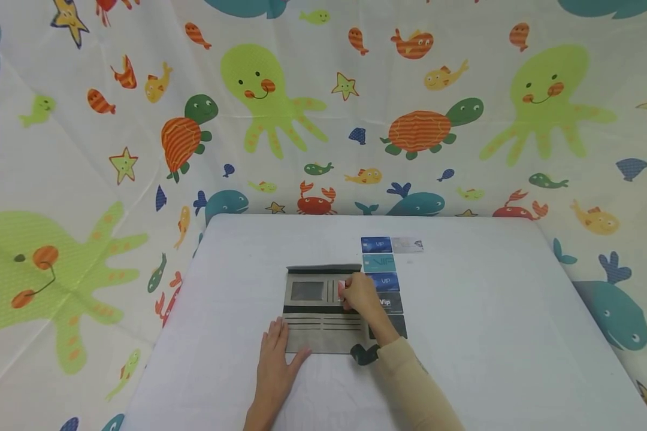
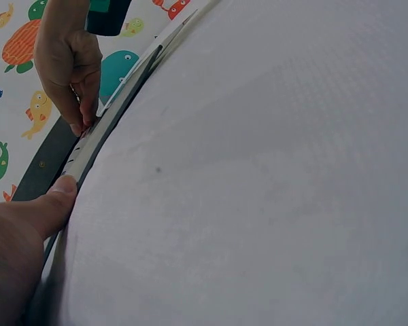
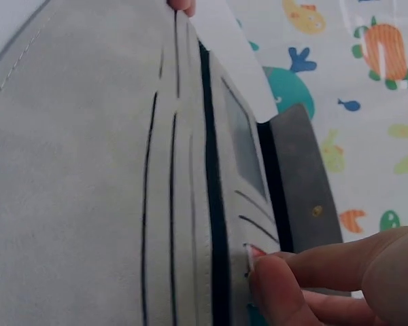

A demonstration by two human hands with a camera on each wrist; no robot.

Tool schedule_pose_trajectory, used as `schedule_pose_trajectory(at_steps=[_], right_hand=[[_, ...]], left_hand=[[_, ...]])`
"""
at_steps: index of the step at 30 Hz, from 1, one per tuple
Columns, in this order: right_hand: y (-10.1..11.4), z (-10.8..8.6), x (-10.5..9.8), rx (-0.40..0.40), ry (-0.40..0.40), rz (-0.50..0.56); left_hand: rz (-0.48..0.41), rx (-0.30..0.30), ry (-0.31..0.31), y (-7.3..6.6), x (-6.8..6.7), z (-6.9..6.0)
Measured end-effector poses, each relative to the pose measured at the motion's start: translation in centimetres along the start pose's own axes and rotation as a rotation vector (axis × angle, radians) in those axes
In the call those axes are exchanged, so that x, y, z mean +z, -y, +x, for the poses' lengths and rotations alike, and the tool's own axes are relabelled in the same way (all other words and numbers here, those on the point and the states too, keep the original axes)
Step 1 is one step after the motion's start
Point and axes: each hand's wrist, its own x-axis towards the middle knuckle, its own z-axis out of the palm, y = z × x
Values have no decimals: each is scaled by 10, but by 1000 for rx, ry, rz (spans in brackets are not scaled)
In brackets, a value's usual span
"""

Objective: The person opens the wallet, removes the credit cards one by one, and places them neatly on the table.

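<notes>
An unfolded grey wallet (image 1: 302, 342) lies on the white table, with card slots on its near half and a clear window (image 1: 307, 291) on its far half. My right hand (image 1: 360, 292) pinches a small pink-and-white card (image 3: 254, 252) between thumb and forefinger, at the slots right of the window. Most of that card is hidden by the fingers and the wallet. My left hand (image 1: 276, 358) rests with straight fingers along the wallet's near left edge, the thumb (image 2: 61, 190) on its near border.
Right of the wallet, a column of blue, teal and dark cards (image 1: 378, 262) lies flat, partly under the right forearm. A silver card (image 1: 408, 245) lies at its top right. A dark wrist strap (image 1: 362, 355) shows beside the right sleeve. A sea-animal curtain (image 1: 323, 120) hangs behind the table.
</notes>
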Motion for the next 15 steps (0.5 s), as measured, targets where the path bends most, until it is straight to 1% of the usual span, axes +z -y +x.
schedule_pose_trajectory(at_steps=[5,10,15], right_hand=[[-4,6,2,-20,29,0],[-5,16,2,-42,42,-55],[3,21,1,7,38,-102]], left_hand=[[13,8,-3,0,1,0],[16,8,-7,0,0,0],[9,9,-18,0,-1,0]])
